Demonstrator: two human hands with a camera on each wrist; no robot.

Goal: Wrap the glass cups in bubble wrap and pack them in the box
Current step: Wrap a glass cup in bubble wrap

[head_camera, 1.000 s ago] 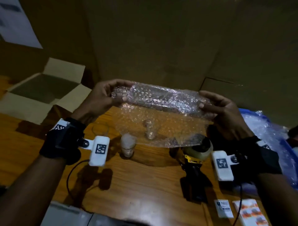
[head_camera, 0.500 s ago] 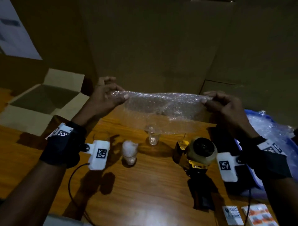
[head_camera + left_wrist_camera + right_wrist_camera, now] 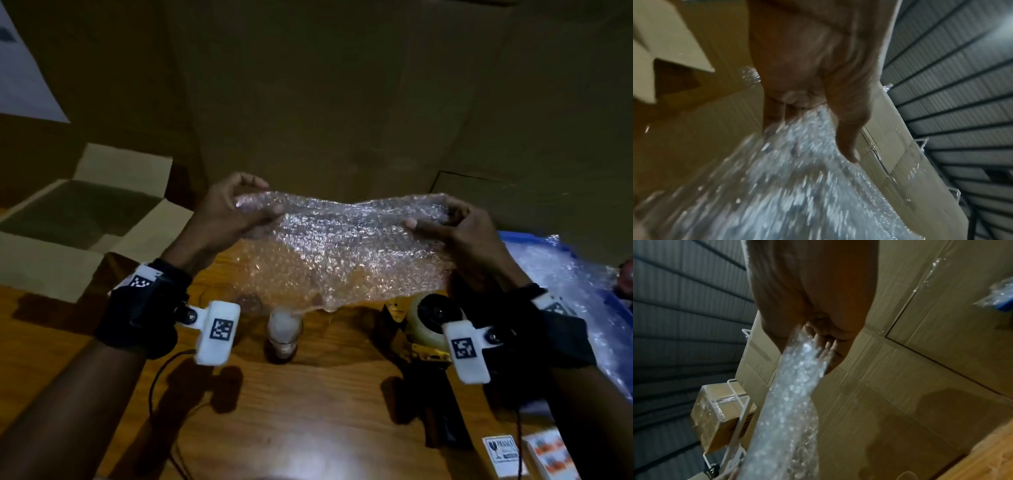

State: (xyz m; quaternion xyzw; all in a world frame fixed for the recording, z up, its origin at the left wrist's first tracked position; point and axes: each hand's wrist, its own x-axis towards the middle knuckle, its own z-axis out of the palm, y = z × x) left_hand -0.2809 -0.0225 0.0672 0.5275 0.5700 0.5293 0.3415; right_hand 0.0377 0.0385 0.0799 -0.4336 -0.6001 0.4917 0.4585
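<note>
Now, wrap: a sheet of bubble wrap (image 3: 342, 246) is held stretched in the air above the far edge of the table (image 3: 308, 411), its lower edge hanging toward the cups.
Left hand: left hand (image 3: 226, 212) pinches the sheet's left end, thumb over the front, fingers curled behind.
Right hand: right hand (image 3: 459, 226) pinches the right end (fingers curled round the bunched edge in the wrist view).
Cups: one cup (image 3: 284, 330) stuffed with something white stands just under the sheet; a clear cup (image 3: 214, 294) stands left of it.
Box: open box (image 3: 78, 219) at the table's far left corner.
Tape: dispenser (image 3: 428, 322) below the right hand.
Labels: stickers (image 3: 501, 454) at the near right corner.
</note>
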